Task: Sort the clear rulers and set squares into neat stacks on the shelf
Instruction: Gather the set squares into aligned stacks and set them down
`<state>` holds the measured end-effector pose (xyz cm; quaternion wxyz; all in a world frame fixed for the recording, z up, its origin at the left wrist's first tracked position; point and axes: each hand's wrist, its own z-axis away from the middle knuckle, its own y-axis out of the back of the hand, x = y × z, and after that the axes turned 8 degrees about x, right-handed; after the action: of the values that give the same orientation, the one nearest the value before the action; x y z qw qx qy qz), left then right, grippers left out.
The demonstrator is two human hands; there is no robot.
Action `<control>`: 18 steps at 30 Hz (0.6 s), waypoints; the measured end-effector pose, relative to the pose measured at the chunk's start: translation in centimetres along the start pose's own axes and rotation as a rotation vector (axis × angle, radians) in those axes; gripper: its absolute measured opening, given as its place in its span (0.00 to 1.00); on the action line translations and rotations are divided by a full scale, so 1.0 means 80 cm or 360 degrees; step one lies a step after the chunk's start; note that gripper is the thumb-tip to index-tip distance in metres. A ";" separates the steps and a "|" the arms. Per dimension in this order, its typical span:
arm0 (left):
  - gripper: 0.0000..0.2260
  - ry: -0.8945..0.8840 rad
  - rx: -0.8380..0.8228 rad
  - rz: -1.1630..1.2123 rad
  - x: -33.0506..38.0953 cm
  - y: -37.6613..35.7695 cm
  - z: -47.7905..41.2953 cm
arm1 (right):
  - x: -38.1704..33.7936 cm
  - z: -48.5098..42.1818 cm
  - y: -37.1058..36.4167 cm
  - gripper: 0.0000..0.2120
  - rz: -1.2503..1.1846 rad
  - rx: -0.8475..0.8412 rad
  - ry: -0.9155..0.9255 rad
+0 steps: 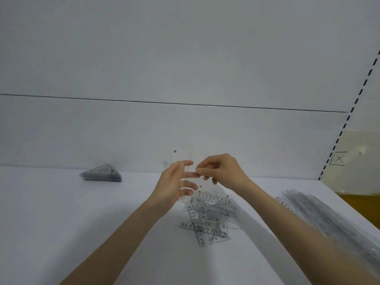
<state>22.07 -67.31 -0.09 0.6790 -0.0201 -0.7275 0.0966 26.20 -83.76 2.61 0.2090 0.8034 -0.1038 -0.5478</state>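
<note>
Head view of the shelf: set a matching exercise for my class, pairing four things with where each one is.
Things: 1 triangular stack; 2 jumbled pile; 3 long rulers; 4 right hand.
Places: A right side of the shelf; B above the pile, pinching a clear piece; C far left, by the back wall; D middle of the shelf.
Pairs: 1-C, 2-D, 3-A, 4-B.

Both forearms come in from the near edge and converge mid-scene. Left hand [174, 182]: palm facing right, fingers straight and spread. Right hand [221, 171]: just beside it, fingers curled, thumb and forefinger pinching a barely visible clear plastic piece [203, 185]. The two hands' fingertips almost meet.
</note>
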 end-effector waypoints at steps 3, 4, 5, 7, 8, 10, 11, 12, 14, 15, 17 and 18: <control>0.14 0.0023 0.0094 -0.0098 -0.012 0.006 -0.008 | 0.027 0.000 0.010 0.11 0.0577 -0.0188 0.0020; 0.14 0.0032 0.0126 -0.0134 -0.016 0.008 -0.010 | 0.035 0.002 0.011 0.15 0.0730 -0.0317 0.0007; 0.13 0.0046 0.0155 -0.0155 -0.020 0.009 -0.012 | 0.042 0.004 0.009 0.19 0.0856 -0.0414 0.0014; 0.12 0.0083 0.0194 -0.0136 -0.024 0.012 -0.015 | 0.049 0.007 0.005 0.21 0.0947 -0.0464 0.0041; 0.11 0.0099 0.0208 -0.0107 -0.025 0.013 -0.015 | 0.049 0.008 0.004 0.20 0.0939 -0.0455 0.0049; 0.10 0.0112 0.0239 -0.0030 -0.026 0.014 -0.016 | 0.048 0.009 0.001 0.17 0.0933 -0.0466 0.0053; 0.09 0.0115 0.0259 0.0011 -0.027 0.016 -0.015 | 0.048 0.009 0.000 0.15 0.0924 -0.0480 0.0046; 0.08 0.0121 0.0280 0.0048 -0.028 0.018 -0.015 | 0.048 0.010 -0.001 0.11 0.0875 -0.0477 0.0031; 0.07 0.0129 0.0314 0.0113 -0.029 0.023 -0.014 | 0.047 0.011 0.003 0.06 0.0651 -0.0424 -0.0073; 0.08 0.0123 0.0329 0.0141 -0.029 0.025 -0.015 | 0.045 0.010 0.008 0.06 0.0534 -0.0386 -0.0137; 0.09 0.0106 0.0354 0.0180 -0.029 0.028 -0.015 | 0.035 0.007 0.025 0.04 0.0275 -0.0318 -0.0248; 0.09 0.0105 0.0360 0.0202 -0.028 0.028 -0.015 | 0.029 0.006 0.032 0.03 0.0090 -0.0298 -0.0286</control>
<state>23.23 -65.30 -2.59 0.6931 0.0075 -0.6864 0.2201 26.80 -87.08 1.71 0.2883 0.7248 -0.0933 -0.6187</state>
